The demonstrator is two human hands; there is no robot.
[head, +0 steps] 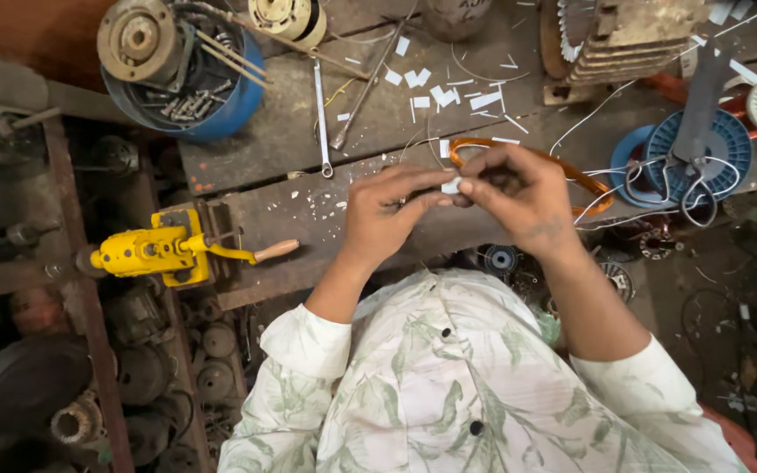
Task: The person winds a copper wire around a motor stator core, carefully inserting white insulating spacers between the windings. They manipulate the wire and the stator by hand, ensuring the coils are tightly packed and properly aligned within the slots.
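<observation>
- At the front edge of the worn grey wooden workbench (378,131), seen from your head camera, both your hands meet over the middle of the boards.
- Your left hand (385,213) is closed in a pinch: thumb and forefinger grip one end of a small white paper slip (451,185).
- Your right hand (519,194) is curled shut too, its fingertips pinching the other end of that slip, so the two hands touch at the paper.
- An orange loop of coiled copper wire (593,188) lies on the bench just behind your right hand, partly hidden by it; whether your fingers also touch it you cannot tell from this view.
- Scattered white paper strips (435,92) lie further back, toward the far edge of the bench.
- A long steel spanner (321,118) lies behind your left hand, running from the far edge toward you.
- A yellow hand-crank winder with a wooden handle (173,250) is clamped at the bench's left front corner.
- A blue plastic tub of bolts (221,109) sits at the far left corner.
- Blue plastic wire spools (703,149) with thin white wire rest at the right edge, well apart from your hands.
</observation>
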